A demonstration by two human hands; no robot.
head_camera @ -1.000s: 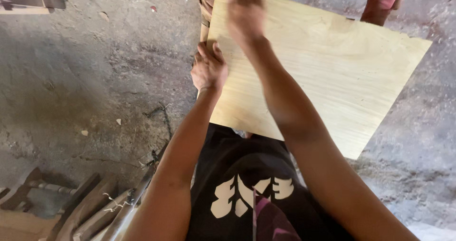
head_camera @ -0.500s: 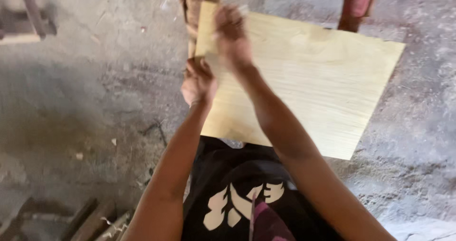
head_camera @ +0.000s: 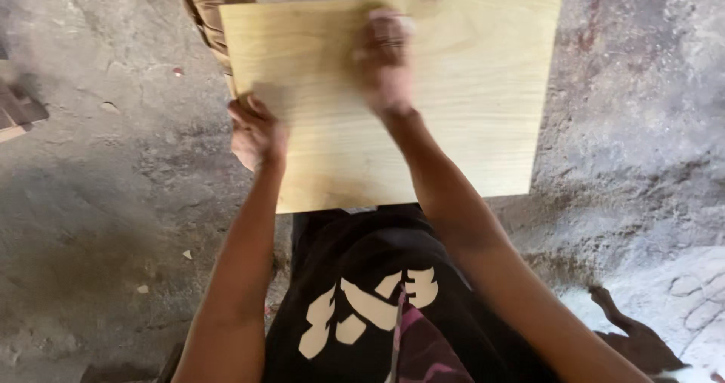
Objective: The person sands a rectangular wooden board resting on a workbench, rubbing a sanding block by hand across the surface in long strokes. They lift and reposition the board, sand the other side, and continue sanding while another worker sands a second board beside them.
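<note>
head view, looking straight down past my chest: my left hand (head_camera: 255, 132) has its fingers (head_camera: 243, 111) curled around the left edge of the plywood panel (head_camera: 453, 126), thumb side on top as far as i can tell, the rest tucked under where i can't see them. so that hand is closed on the panel's edge, low on its left side. my right hand (head_camera: 384, 58) lies on the top face of the same panel, up near the far edge and a little left of the middle; it is blurred, so i cannot tell whether those fingers are flat, bunched, or holding something small against the wood.

the panel sits directly in front of me, above my lap, its long axis running left to right across my body, the near edge just over my black printed shirt (head_camera: 362, 307). the right half of the sheet is bare, well apart from both hands, so the right hand is the nearer one to it.

beyond the far left corner a wooden piece (head_camera: 204, 5) shows from under the panel. all around is the rough grey concrete floor (head_camera: 98, 224), with a pale patch at the lower right.
</note>
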